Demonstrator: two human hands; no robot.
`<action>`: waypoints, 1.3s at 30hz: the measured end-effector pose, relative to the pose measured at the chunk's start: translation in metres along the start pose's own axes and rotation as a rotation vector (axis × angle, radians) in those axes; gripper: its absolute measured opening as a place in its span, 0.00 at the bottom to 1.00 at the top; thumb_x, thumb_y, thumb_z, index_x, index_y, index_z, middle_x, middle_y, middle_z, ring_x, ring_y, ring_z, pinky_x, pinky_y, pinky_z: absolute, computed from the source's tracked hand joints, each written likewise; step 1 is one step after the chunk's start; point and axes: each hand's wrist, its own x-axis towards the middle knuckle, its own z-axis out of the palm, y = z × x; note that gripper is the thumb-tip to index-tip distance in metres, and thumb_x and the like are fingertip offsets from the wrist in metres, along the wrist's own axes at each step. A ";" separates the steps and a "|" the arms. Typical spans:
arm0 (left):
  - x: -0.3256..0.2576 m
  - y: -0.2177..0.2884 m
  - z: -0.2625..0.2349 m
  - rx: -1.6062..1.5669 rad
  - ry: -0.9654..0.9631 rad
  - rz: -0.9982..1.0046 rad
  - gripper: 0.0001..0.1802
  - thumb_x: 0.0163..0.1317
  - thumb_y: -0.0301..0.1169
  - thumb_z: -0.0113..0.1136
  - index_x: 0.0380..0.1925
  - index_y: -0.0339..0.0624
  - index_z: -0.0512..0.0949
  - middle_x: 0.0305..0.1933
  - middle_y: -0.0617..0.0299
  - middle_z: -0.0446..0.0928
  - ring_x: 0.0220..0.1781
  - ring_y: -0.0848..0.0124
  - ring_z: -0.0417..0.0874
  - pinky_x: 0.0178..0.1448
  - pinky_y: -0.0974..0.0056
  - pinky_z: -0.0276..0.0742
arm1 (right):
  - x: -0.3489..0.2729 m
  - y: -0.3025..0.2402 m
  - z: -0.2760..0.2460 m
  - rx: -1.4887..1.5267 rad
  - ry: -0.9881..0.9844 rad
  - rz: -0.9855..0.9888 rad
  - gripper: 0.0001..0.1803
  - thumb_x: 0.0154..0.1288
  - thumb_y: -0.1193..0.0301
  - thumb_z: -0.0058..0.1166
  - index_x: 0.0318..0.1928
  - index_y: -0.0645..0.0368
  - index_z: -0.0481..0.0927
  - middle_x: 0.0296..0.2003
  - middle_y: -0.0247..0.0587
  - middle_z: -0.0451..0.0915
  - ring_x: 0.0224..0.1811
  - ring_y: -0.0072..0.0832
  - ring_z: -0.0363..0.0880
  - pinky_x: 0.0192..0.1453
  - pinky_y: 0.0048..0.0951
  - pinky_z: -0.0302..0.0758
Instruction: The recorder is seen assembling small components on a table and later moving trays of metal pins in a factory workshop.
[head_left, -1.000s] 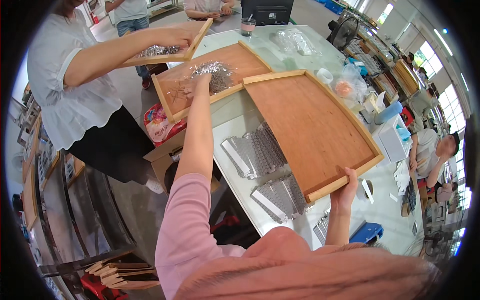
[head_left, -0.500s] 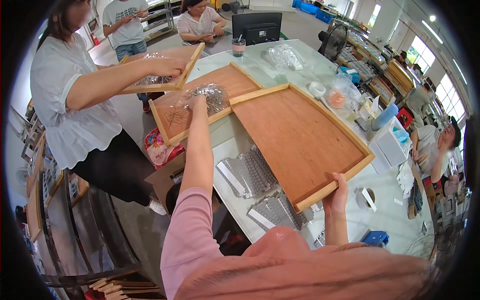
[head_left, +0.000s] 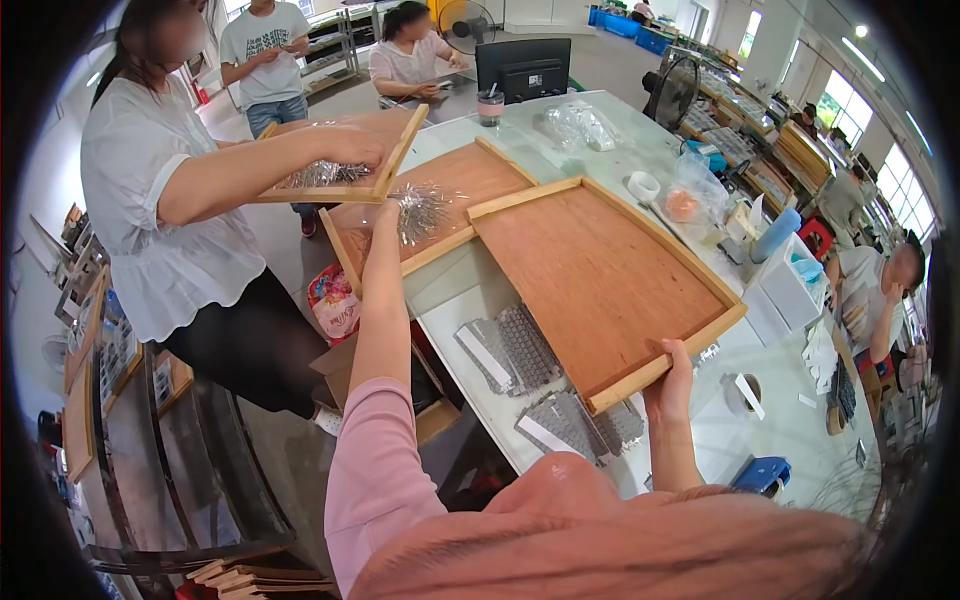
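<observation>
My left hand (head_left: 388, 212) reaches into a shallow wooden tray (head_left: 450, 236), closed on a bunch of thin silvery wire-like pieces (head_left: 422, 212) that fan out beyond its fingers. My right hand (head_left: 672, 385) grips the near right corner of a bare wooden tray (head_left: 610, 280) with a pale frame. This tray is tilted, its far left corner over the first tray's edge. Below it, grey strips of small parts (head_left: 510, 350) lie in a white open box (head_left: 450, 330), partly hidden.
A co-worker (head_left: 140, 220) at the left has an arm over another tray (head_left: 400, 155) of silvery pieces. On the table stand a monitor (head_left: 522, 68), a cup (head_left: 490, 107), a white tape roll (head_left: 643, 186), plastic bags (head_left: 580, 125), a white box (head_left: 785, 290) and a blue tool (head_left: 762, 474).
The silvery pieces spread at the tray's left are now gathered into one fanned bunch at my left hand. The right hand keeps its grip on the bare tray. The view has shifted slightly.
</observation>
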 end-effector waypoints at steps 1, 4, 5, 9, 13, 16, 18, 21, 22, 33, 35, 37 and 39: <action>0.003 -0.005 0.002 -0.003 -0.015 -0.006 0.23 0.54 0.31 0.64 0.49 0.31 0.78 0.49 0.52 0.81 0.50 0.59 0.81 0.54 0.55 0.77 | 0.001 0.001 -0.002 0.004 0.007 -0.001 0.10 0.61 0.66 0.55 0.40 0.58 0.76 0.38 0.36 0.77 0.45 0.28 0.76 0.51 0.34 0.73; 0.014 -0.012 -0.002 -0.003 -0.017 -0.021 0.22 0.54 0.31 0.65 0.48 0.31 0.79 0.48 0.53 0.81 0.49 0.59 0.81 0.53 0.55 0.77 | 0.002 0.003 -0.004 0.011 -0.021 0.011 0.15 0.61 0.66 0.53 0.46 0.60 0.74 0.43 0.39 0.77 0.49 0.31 0.76 0.55 0.36 0.73; 0.019 -0.016 -0.012 0.005 -0.009 -0.023 0.21 0.54 0.30 0.65 0.48 0.31 0.79 0.48 0.53 0.81 0.48 0.60 0.82 0.53 0.55 0.77 | 0.002 0.005 -0.001 0.010 -0.034 0.016 0.20 0.61 0.66 0.52 0.51 0.61 0.72 0.47 0.41 0.77 0.52 0.34 0.76 0.59 0.37 0.73; 0.007 -0.017 0.010 0.071 -0.151 -0.016 0.26 0.46 0.29 0.68 0.49 0.31 0.79 0.51 0.48 0.81 0.53 0.58 0.82 0.58 0.59 0.77 | 0.002 0.005 -0.003 -0.040 0.049 0.001 0.19 0.60 0.67 0.52 0.51 0.61 0.72 0.46 0.40 0.77 0.51 0.35 0.76 0.58 0.38 0.73; 0.011 -0.030 0.011 -0.023 -0.266 -0.081 0.20 0.52 0.28 0.68 0.45 0.28 0.79 0.43 0.53 0.81 0.40 0.61 0.81 0.45 0.57 0.78 | 0.003 0.011 0.019 0.034 -0.013 -0.011 0.14 0.60 0.67 0.54 0.45 0.59 0.73 0.41 0.38 0.76 0.47 0.32 0.75 0.54 0.36 0.73; 0.038 -0.043 -0.021 0.024 -0.175 0.073 0.22 0.52 0.28 0.69 0.46 0.27 0.78 0.43 0.52 0.81 0.41 0.61 0.81 0.46 0.58 0.78 | 0.008 0.022 0.039 0.056 -0.078 0.057 0.11 0.59 0.66 0.57 0.39 0.57 0.75 0.38 0.36 0.75 0.45 0.29 0.74 0.51 0.34 0.72; 0.024 -0.048 -0.010 0.027 -0.148 0.040 0.27 0.50 0.27 0.69 0.50 0.26 0.76 0.45 0.52 0.80 0.45 0.62 0.81 0.47 0.57 0.78 | 0.011 0.033 0.049 0.050 -0.078 0.065 0.11 0.58 0.66 0.58 0.39 0.57 0.75 0.37 0.36 0.76 0.45 0.29 0.74 0.51 0.35 0.72; -0.006 -0.023 -0.005 0.038 -0.135 0.027 0.29 0.47 0.28 0.70 0.51 0.27 0.76 0.47 0.50 0.80 0.48 0.60 0.81 0.51 0.58 0.77 | 0.018 0.044 0.057 0.011 -0.097 0.048 0.11 0.59 0.66 0.57 0.39 0.56 0.75 0.36 0.35 0.76 0.43 0.28 0.75 0.50 0.33 0.74; -0.015 -0.014 -0.011 0.049 -0.117 0.028 0.30 0.46 0.28 0.70 0.51 0.28 0.76 0.48 0.50 0.80 0.49 0.60 0.81 0.52 0.58 0.76 | 0.020 0.046 0.060 -0.022 -0.128 0.053 0.10 0.60 0.66 0.56 0.40 0.55 0.75 0.37 0.34 0.76 0.44 0.28 0.76 0.50 0.33 0.75; -0.039 0.001 -0.077 -0.208 -0.099 0.063 0.35 0.41 0.25 0.68 0.56 0.32 0.74 0.54 0.45 0.79 0.56 0.57 0.80 0.63 0.61 0.72 | 0.011 0.051 0.089 -0.083 -0.127 -0.051 0.11 0.59 0.69 0.56 0.39 0.62 0.74 0.33 0.34 0.75 0.37 0.23 0.74 0.40 0.27 0.71; -0.035 -0.007 -0.069 -0.313 -0.079 0.024 0.31 0.43 0.22 0.67 0.54 0.30 0.75 0.49 0.48 0.80 0.49 0.59 0.81 0.53 0.60 0.75 | 0.016 0.053 0.084 -0.133 -0.143 -0.048 0.15 0.61 0.70 0.54 0.47 0.63 0.73 0.40 0.38 0.78 0.43 0.29 0.79 0.47 0.33 0.77; -0.035 -0.011 -0.066 -0.418 -0.059 -0.020 0.27 0.46 0.18 0.65 0.51 0.29 0.75 0.44 0.51 0.80 0.41 0.61 0.83 0.43 0.60 0.79 | 0.018 0.054 0.082 -0.136 -0.128 -0.056 0.16 0.61 0.70 0.54 0.47 0.63 0.73 0.40 0.38 0.78 0.43 0.29 0.79 0.47 0.33 0.78; -0.029 -0.011 -0.084 -0.399 -0.041 -0.097 0.24 0.47 0.19 0.65 0.48 0.29 0.76 0.41 0.54 0.81 0.37 0.63 0.82 0.39 0.61 0.78 | 0.017 0.054 0.086 -0.132 -0.137 -0.060 0.16 0.61 0.70 0.53 0.48 0.64 0.73 0.41 0.39 0.78 0.43 0.29 0.79 0.47 0.33 0.78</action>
